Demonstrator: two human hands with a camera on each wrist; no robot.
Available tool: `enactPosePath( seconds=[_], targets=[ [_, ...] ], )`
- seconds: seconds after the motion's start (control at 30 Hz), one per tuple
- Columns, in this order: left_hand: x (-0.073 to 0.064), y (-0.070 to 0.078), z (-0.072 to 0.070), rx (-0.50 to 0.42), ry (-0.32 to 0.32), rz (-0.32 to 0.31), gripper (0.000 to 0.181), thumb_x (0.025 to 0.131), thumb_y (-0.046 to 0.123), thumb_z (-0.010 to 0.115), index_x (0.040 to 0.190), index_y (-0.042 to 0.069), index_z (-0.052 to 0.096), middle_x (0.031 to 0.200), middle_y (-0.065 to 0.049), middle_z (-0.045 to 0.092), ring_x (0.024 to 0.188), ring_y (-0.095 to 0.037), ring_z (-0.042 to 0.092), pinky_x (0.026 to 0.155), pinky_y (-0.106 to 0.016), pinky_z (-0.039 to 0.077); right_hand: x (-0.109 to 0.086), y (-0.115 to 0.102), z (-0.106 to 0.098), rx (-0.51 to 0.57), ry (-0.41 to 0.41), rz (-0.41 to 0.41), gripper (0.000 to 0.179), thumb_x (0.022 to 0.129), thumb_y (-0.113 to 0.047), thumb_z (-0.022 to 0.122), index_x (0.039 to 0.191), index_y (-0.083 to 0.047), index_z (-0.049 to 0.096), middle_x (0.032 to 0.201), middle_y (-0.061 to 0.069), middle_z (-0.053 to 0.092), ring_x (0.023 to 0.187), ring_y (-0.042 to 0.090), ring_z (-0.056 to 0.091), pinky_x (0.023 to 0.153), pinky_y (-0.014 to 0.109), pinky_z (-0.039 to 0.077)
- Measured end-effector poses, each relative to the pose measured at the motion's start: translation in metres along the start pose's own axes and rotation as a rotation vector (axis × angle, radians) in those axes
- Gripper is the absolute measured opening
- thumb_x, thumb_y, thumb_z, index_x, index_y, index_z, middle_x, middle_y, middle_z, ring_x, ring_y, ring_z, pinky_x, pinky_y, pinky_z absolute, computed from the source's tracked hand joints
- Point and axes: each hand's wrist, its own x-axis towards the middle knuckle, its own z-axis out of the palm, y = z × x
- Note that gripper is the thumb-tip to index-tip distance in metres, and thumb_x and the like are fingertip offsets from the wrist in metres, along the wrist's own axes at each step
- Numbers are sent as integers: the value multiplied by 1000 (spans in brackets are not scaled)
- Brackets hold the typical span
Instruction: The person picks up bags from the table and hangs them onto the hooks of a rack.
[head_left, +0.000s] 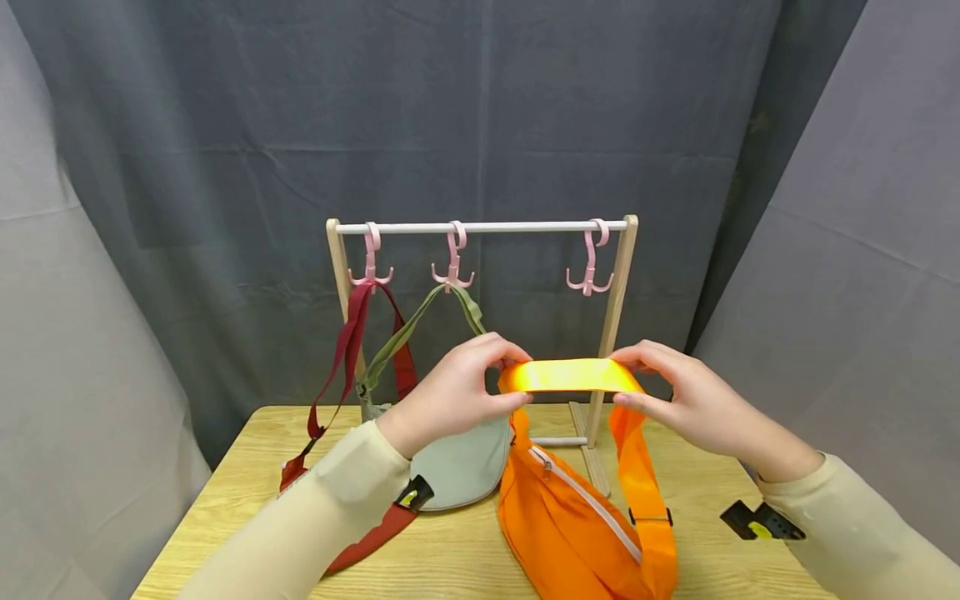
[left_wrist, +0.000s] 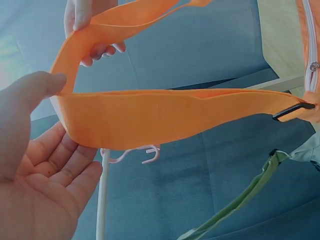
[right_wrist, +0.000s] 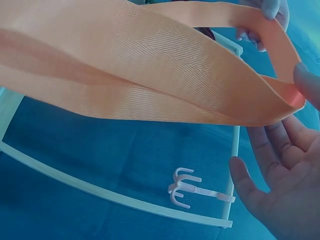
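An orange waist bag (head_left: 566, 525) with a white zipper hangs low in front of the rack, its wide strap (head_left: 573, 376) stretched level between both hands. My left hand (head_left: 468, 387) pinches the strap's left bend between thumb and fingers. At the right bend, my right hand (head_left: 678, 396) pinches it the same way. In the left wrist view the left thumb lies over the strap (left_wrist: 135, 117), fingers behind its edge. The right wrist view shows the strap (right_wrist: 165, 65) folded between the right thumb and fingers. Just behind the strap, a pink hook (head_left: 590, 265) hangs from the rack's bar.
A wooden rack (head_left: 617, 312) with a white bar (head_left: 525, 227) stands on the table (head_left: 720, 508). A red strap (head_left: 348, 346) hangs from the left pink hook (head_left: 371, 254). From the middle hook (head_left: 453, 257) hangs a pale green bag (head_left: 465, 467). Grey cloth (head_left: 540, 108) surrounds the table.
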Motion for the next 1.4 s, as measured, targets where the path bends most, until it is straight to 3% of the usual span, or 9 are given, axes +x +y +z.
enactPosePath(
  seconds=[0.57, 0.77, 0.9, 1.1, 1.23, 1.4],
  targets=[
    [9, 15, -15, -114, -30, -164, 29, 87, 17, 84, 113, 10, 73, 103, 1, 65, 93, -13, 61, 88, -26, 55, 15, -2, -14, -22, -2, 2, 42, 86, -8, 82, 124, -14, 65, 113, -9, 67, 104, 6, 62, 93, 10, 47],
    [14, 18, -22, -147, -36, -214, 31, 87, 16, 83, 116, 10, 72, 104, 0, 65, 92, -15, 62, 79, -24, 56, 22, 1, -19, -11, -24, 30, 38, 90, -14, 79, 125, -15, 65, 115, -8, 66, 107, 7, 59, 93, 14, 47],
    [18, 17, -24, -166, -36, -237, 33, 87, 15, 83, 118, 9, 71, 106, -3, 65, 94, -17, 62, 75, -23, 57, 27, 2, -23, 40, -47, 73, 35, 94, -17, 76, 127, -15, 65, 117, -4, 67, 110, 16, 63, 93, 14, 48],
    [27, 9, -22, -191, -7, -262, 35, 88, 16, 83, 119, 8, 71, 107, -4, 65, 95, -18, 64, 87, -32, 58, 32, 8, -29, 158, -74, 180, 37, 98, -17, 71, 133, -11, 61, 123, 5, 65, 114, 28, 64, 89, 15, 52],
    [33, 4, -20, -223, 13, -270, 37, 89, 17, 82, 123, 8, 70, 110, -6, 67, 96, -19, 65, 93, -40, 57, 36, 12, -30, 211, -79, 236, 38, 101, -18, 67, 137, -10, 58, 124, 7, 64, 112, 25, 64, 87, 17, 54],
    [39, 2, -20, -285, 45, -310, 40, 91, 19, 80, 128, 9, 69, 113, -8, 70, 96, -20, 67, 88, -31, 58, 41, 16, -31, 265, -53, 265, 38, 103, -19, 64, 138, -8, 57, 121, 5, 63, 104, 14, 65, 86, 16, 53]
  ],
)
